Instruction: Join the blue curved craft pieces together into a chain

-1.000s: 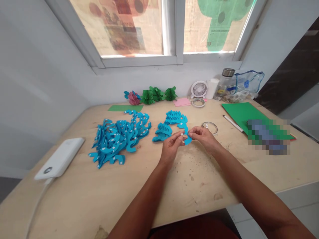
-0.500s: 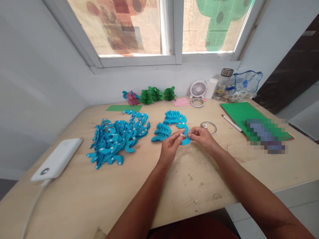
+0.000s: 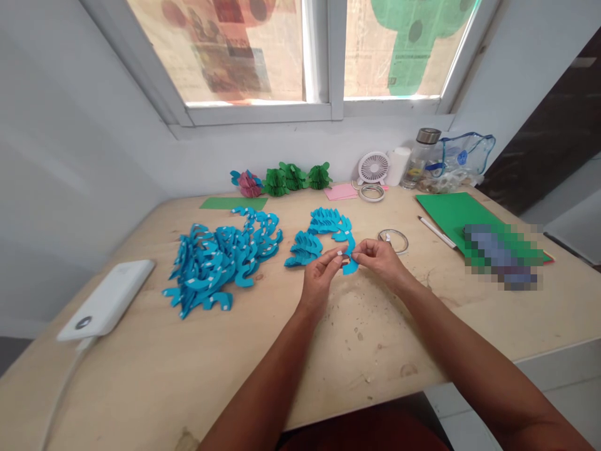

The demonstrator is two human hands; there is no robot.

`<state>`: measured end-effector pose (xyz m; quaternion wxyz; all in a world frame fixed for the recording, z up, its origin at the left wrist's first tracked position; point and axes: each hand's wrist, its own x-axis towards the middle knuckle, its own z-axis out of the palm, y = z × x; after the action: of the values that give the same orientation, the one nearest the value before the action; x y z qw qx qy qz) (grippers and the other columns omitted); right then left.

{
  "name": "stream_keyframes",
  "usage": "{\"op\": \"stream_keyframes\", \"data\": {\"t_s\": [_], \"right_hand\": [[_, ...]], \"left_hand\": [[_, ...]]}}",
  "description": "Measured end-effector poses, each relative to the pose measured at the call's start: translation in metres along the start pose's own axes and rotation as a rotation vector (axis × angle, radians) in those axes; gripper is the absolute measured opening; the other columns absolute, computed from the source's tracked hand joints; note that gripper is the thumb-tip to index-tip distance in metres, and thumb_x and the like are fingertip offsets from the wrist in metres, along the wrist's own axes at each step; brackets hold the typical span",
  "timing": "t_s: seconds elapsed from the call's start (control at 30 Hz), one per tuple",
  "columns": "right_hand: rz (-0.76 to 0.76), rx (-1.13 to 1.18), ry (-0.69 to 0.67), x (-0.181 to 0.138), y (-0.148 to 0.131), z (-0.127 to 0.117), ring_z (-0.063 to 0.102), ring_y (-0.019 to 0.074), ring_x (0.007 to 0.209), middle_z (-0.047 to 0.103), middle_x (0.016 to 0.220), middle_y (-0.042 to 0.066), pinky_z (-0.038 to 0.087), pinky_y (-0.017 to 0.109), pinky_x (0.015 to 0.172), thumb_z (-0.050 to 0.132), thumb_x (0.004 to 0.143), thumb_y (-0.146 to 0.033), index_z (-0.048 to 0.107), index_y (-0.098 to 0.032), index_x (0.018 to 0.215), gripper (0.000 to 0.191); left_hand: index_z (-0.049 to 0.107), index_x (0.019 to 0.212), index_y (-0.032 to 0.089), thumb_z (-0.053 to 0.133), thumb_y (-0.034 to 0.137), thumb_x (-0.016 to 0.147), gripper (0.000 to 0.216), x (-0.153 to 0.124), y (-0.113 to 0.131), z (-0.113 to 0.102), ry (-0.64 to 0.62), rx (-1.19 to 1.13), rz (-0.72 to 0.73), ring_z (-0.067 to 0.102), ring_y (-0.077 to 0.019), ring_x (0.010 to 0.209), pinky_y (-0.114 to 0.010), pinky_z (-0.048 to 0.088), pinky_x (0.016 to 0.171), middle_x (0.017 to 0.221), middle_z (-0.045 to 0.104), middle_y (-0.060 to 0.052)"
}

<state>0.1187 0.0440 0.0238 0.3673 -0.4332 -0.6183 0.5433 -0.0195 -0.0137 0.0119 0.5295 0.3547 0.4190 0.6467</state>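
Note:
My left hand (image 3: 320, 274) is closed in a pinch, with a small white square (image 3: 340, 253), maybe tape or its backing, at the fingertips. Close beside it, my right hand (image 3: 381, 259) pinches the edge of a curved blue paper strip (image 3: 350, 267). Just beyond the fingers stands a folded blue paper piece (image 3: 328, 220), which seems joined to that strip. Another fanned blue paper piece (image 3: 304, 248) lies left of it. Further left is a large heap of blue paper curves (image 3: 211, 263) dotted with white squares. My fingers partly hide the strip.
A power bank (image 3: 107, 300) with a cable lies at the left. Tape rolls (image 3: 395, 240), a white pen (image 3: 436, 232) and green sheets (image 3: 451, 210) are to the right. Green paper figures (image 3: 295, 178), a small fan (image 3: 374, 169) and a bottle (image 3: 422, 156) line the wall.
My left fingertips have shifted slightly left, away from the blue strip, with the white square. The right hand has hardly moved and keeps its pinch.

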Motion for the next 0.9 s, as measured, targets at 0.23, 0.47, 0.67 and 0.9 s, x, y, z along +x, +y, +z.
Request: {"op": "stream_keyframes", "data": {"t_s": [0.23, 0.47, 0.67, 0.9], "right_hand": [[-0.009, -0.022, -0.016, 0.001, 0.002, -0.001, 0.051, 0.0107, 0.055, 0.057, 0.06, -0.003, 0.037, 0.024, 0.054, 0.065, 0.064, -0.03, 0.057, -0.017, 0.065, 0.015], [-0.038, -0.062, -0.018, 0.003, 0.007, -0.002, 0.05, 0.0112, 0.055, 0.056, 0.059, -0.002, 0.038, 0.023, 0.052, 0.062, 0.065, -0.027, 0.057, -0.017, 0.065, 0.011], [-0.09, -0.195, 0.008, 0.003, 0.011, -0.001, 0.05, 0.0111, 0.055, 0.057, 0.06, -0.002, 0.039, 0.023, 0.052, 0.058, 0.068, -0.024, 0.056, -0.018, 0.066, 0.006], [-0.147, -0.393, 0.085, -0.002, 0.005, 0.004, 0.052, 0.0117, 0.055, 0.06, 0.06, -0.001, 0.04, 0.023, 0.053, 0.055, 0.069, -0.023, 0.057, -0.018, 0.066, 0.006]], "left_hand": [[0.072, 0.089, 0.017, 0.069, 0.035, 0.067, 0.029, 0.001, -0.002, 0.0, 0.005, -0.026, 0.016, 0.064, -0.0217, 0.088, -0.037, 0.049, 0.084, 0.105, 0.068, -0.01], [0.072, 0.088, 0.016, 0.071, 0.037, 0.064, 0.032, -0.001, 0.0, 0.001, 0.026, -0.016, -0.005, 0.065, -0.0226, 0.085, -0.039, 0.049, 0.083, 0.103, 0.069, -0.011], [0.072, 0.088, 0.016, 0.071, 0.037, 0.063, 0.033, 0.0, -0.003, 0.001, 0.03, -0.047, -0.018, 0.066, -0.022, 0.082, -0.04, 0.049, 0.085, 0.104, 0.068, -0.011], [0.072, 0.09, 0.016, 0.071, 0.038, 0.065, 0.034, -0.001, -0.007, 0.002, 0.068, -0.059, -0.057, 0.066, -0.0229, 0.086, -0.037, 0.047, 0.084, 0.101, 0.069, -0.011]]}}
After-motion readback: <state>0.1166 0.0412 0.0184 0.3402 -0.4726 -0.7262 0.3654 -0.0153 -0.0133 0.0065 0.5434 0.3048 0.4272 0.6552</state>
